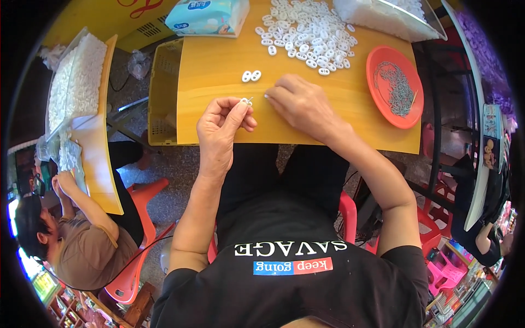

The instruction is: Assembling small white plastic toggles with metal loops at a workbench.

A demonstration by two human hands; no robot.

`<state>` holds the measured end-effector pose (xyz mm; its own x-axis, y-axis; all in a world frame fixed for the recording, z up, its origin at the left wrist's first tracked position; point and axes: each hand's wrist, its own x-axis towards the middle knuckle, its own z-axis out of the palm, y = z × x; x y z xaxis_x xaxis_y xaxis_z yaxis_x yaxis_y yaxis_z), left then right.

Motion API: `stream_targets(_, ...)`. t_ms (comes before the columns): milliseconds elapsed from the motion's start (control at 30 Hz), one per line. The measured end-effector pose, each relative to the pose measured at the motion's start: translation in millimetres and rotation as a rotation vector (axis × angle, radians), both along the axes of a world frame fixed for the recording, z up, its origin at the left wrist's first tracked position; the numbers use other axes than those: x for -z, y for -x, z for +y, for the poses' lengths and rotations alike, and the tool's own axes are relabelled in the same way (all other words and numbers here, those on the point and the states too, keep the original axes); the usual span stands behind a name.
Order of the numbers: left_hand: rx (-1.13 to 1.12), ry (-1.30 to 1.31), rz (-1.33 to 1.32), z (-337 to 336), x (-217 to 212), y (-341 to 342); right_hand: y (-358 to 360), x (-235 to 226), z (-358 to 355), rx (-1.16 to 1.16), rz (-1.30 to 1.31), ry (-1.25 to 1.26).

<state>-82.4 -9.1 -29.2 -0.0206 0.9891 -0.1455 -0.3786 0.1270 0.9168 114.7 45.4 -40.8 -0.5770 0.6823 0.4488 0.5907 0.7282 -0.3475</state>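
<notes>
My left hand (220, 131) is closed, pinching a small white plastic piece (245, 101) between thumb and forefinger. A thin metal pin (250, 99) sticks out of that piece. Just to its right, my right hand (303, 104) has its fingertips pressed together on a tiny white piece (267, 96), too small to name. Beyond both hands lie two white oval two-holed pieces (251, 76) side by side. A big heap of similar white pieces (314, 35) covers the far part of the table. Grey metal pins (398, 90) fill part of a red plate (377, 60) at the right.
A blue tissue pack (210, 19) sits at the far left of the yellow table (213, 65). A clear bin of white parts (383, 19) stands far right. A yellow crate (164, 104) adjoins the left edge. Another person (93, 235) works at a table at left.
</notes>
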Motion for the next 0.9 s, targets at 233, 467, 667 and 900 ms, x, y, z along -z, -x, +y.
stream_targets(233, 0.095, 0.031, -0.059, 10, -16, -29, -17, -31, -19, 0.212, 1.012, 1.001)
stream_targets(467, 0.192, 0.036, -0.097, 17, -23, -47, -20, -43, -31, 0.216, 1.126, 1.035)
stream_targets(667, 0.185, 0.048, -0.103, 18, -24, -50, -22, -42, -33, 0.245, 1.012, 0.919)
stream_targets(900, 0.170, 0.051, -0.056, 18, -24, -52, -18, -40, -34, 0.302, 0.857, 0.690)
